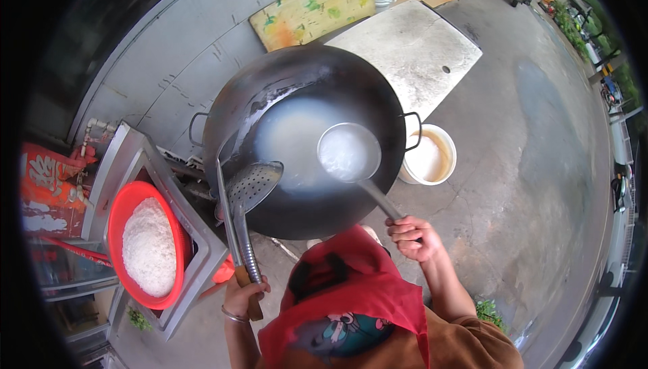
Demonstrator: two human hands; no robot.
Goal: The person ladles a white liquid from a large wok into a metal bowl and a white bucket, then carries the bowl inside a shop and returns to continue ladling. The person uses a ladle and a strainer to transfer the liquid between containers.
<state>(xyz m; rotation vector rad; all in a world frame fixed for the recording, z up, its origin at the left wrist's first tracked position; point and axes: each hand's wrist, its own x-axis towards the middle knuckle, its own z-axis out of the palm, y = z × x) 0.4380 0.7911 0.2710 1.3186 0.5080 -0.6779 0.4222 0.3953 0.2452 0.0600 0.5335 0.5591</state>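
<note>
A large dark wok [314,219] with two loop handles stands before me, with cloudy whitish liquid [291,131] in its bottom. My right hand [415,237] grips the metal handle of a ladle [349,152], whose round bowl is full of liquid over the wok's right half. In my left hand [243,293] are two handles together. One belongs to a perforated metal skimmer [258,181], held over the wok's left side. The other is a long metal tool [228,217] with a wooden grip; its head is hard to make out against the wok.
Left of the wok, a red plastic basket [115,237] of white rice-like grains sits in a metal sink [207,247]. A white bucket [453,159] stands at the right, beside a stained white tabletop [405,45]. A painted board [319,7] leans on the grey wall [167,50].
</note>
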